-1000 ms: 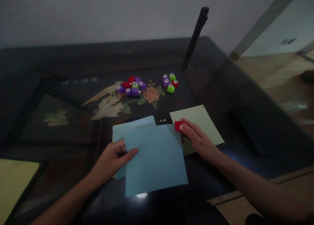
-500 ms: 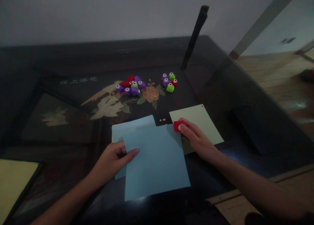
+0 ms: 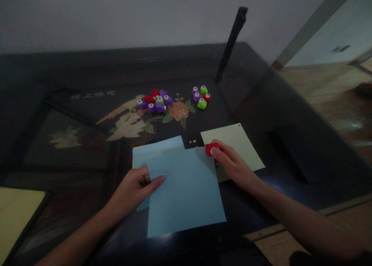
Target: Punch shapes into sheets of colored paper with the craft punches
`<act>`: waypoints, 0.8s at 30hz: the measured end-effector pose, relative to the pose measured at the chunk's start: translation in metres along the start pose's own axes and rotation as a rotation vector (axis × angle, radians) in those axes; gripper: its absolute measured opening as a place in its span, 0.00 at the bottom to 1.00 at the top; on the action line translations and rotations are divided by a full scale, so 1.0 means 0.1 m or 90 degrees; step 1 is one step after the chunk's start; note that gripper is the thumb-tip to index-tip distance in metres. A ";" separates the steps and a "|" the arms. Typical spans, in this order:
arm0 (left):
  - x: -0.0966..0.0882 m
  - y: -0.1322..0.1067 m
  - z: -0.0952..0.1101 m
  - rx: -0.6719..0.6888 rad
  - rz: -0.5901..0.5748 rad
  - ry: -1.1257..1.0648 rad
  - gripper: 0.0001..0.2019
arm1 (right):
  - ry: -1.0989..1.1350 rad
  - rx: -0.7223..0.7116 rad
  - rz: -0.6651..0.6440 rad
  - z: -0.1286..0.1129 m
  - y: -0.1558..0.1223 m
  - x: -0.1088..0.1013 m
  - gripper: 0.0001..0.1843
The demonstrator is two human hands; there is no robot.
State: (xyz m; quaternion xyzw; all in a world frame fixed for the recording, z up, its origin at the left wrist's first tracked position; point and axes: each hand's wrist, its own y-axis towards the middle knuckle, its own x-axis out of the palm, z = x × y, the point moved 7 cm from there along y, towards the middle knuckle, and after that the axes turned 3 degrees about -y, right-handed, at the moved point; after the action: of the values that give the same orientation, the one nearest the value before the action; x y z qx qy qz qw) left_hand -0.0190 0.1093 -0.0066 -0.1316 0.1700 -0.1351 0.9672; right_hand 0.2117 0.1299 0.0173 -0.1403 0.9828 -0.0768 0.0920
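A sheet of blue paper is held by its left edge in my left hand, thumb on top and fingers beneath. My right hand pinches a small red craft paper punch at the sheet's upper right corner, the thumb resting on its button. More blue paper lies under and behind the held sheet. To the right, partly under my right hand, is a pale green sheet with a tiny hole near its top corner. Tiny paper cut-outs lie just beyond the blue sheet.
Several purple, red and green punches are heaped on the dark glass-topped table, and another cluster sits to their right. A black post stands at the back. Yellow paper lies at the left edge.
My right thumb appears to press further over the red punch's button, whose white part shows less. Both hands and the blue sheet stay almost in place.
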 end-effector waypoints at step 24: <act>0.05 -0.02 -0.08 -0.032 -0.055 0.015 0.17 | 0.023 0.000 0.009 0.03 0.01 0.01 0.18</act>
State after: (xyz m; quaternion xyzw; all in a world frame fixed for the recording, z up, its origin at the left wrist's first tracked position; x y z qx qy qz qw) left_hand -0.0176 0.1045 -0.0154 -0.1617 0.1790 -0.1739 0.9547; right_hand 0.2112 0.1300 0.0136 -0.1320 0.9853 -0.0783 0.0750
